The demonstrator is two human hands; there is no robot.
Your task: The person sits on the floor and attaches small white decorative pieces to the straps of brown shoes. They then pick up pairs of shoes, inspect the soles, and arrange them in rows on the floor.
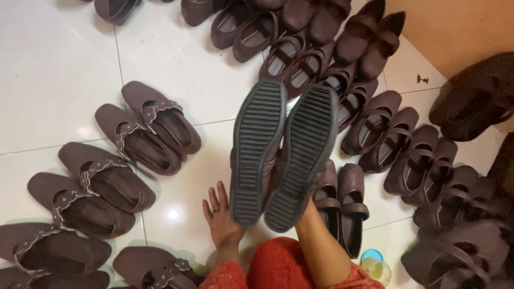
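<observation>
A white tiled floor [64, 64] is seen, ringed with dark brown shoes. Two of them, a pair of shoes [281, 152], are held up side by side above the middle of the floor, with the black ribbed soles turned toward the camera and the toes pointing away. The pair is gripped from behind by the right hand [308, 206]; its fingers are hidden by the soles, so their exact hold cannot be told. The left hand [220, 214] is laid flat on the floor just beside the heel of the left sole, fingers spread apart, a ring worn on one.

Open floor is left at the upper left and directly under the raised pair. About eight scallop-strapped shoes [142, 131] are laid at the left; the plain-strapped shoes [396, 139] at the top and right are too crowded to count. One small clear bottle [375, 265] with a blue cap is stood at the lower right.
</observation>
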